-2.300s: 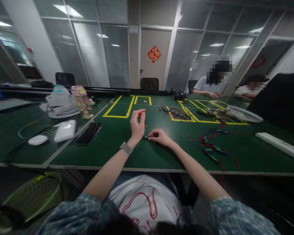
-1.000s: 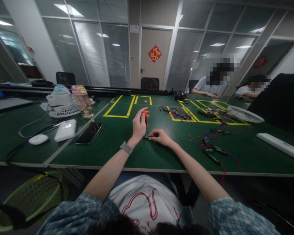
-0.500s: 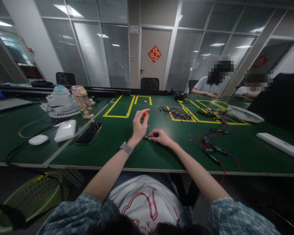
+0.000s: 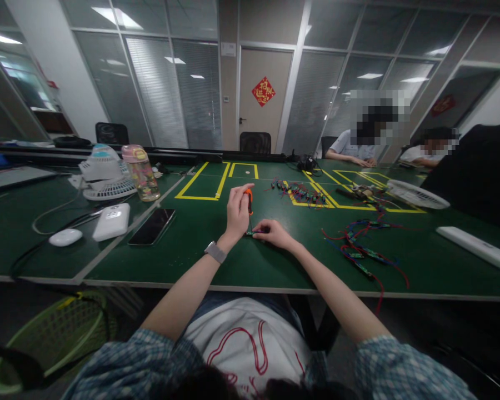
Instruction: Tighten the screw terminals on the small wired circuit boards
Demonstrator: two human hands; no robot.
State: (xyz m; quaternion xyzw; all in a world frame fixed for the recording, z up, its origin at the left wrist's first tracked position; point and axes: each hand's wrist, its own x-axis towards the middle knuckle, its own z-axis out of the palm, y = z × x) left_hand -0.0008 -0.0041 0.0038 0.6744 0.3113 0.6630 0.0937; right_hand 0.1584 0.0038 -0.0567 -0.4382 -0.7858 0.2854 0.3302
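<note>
Screwdriver [image 4: 249, 203] work sits at the centre of the frame: the left hand [image 4: 236, 214] holds a small orange-handled tool upright, grip pressed around the handle with thumb and fingertips at the top, its thin shaft pointing down to a small connector piece [image 4: 250, 233] on the green surface [image 4: 183, 255]. The right hand [image 4: 275, 232] lies flat beside it, its grip pinching the piece against the surface to hold it steady. Whether the tip is seated in a screw is too small to tell.

Judging from how things lie, the piece in hand is mid-fastening, not finished. To the right of centre a loose tangle of red and blue wired pieces [image 4: 360, 247] lies near the front edge, and a second cluster [image 4: 302, 193] lies farther back across the yellow tape lines [image 4: 200, 186]; which heap is done and which is waiting cannot be told.

At the left stand a phone [image 4: 151, 226], a white power bank [image 4: 110, 221], a pink bottle [image 4: 140, 172] and a small fan [image 4: 102, 178], well apart from the hands.
</note>
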